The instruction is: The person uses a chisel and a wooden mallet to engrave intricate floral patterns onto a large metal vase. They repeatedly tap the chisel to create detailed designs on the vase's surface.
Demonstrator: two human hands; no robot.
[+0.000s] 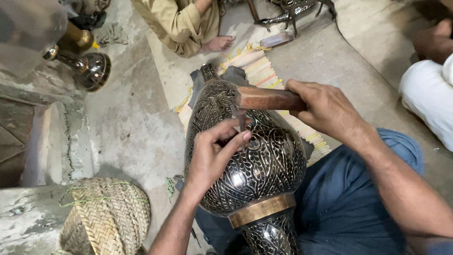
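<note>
A large dark metal vase (264,165) with engraved floral patterns and a brass band lies across my lap, neck pointing away. My left hand (212,153) rests on its belly, fingers pinched around a thin metal chisel (242,120) that stands on the surface. My right hand (325,109) grips a wooden mallet block (266,99), held just above the chisel's top end.
A woven straw basket (106,215) sits at lower left. A brass vessel (92,68) lies at upper left. A striped mat (257,71) lies under the vase. One person in tan clothes (181,23) sits ahead, another in white (427,99) at right. The floor is rough concrete (132,127).
</note>
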